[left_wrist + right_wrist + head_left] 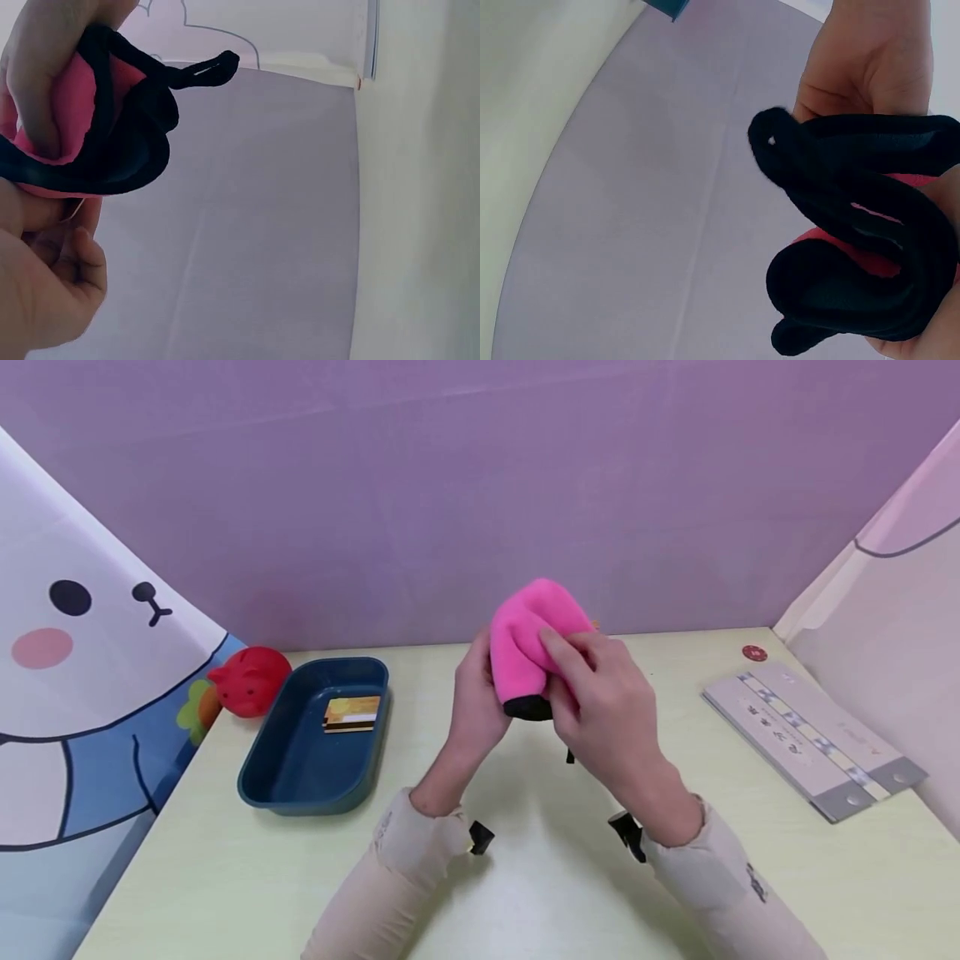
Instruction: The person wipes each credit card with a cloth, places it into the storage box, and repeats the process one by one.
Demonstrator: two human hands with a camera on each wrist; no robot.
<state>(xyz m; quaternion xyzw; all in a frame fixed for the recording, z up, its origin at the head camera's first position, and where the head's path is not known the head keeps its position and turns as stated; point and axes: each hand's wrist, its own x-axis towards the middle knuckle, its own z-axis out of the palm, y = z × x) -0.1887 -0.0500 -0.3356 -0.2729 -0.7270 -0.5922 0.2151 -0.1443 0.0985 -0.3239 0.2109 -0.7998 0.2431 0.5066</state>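
Note:
A soft pink cloth pouch (525, 627) with black edging is held up over the middle of the table, both hands on it. My left hand (477, 693) grips its left side with the fingers behind it. My right hand (611, 697) pinches the front and right side between thumb and fingers. In the left wrist view, a black cloth loop (214, 71) sticks out from the pouch's edge, and right-hand fingers reach inside the opening. Dark folds of the edging (832, 281) fill the right wrist view. Most of the left fingers are hidden there.
To the left stands a blue tray (270, 777) with a gold card (352, 714) in it. Beside the tray sits a red piggy bank (251, 681). On the right lie a grey booklet (806, 735) and a small red disc (754, 653). A purple cloth wall (450, 510) rises behind.

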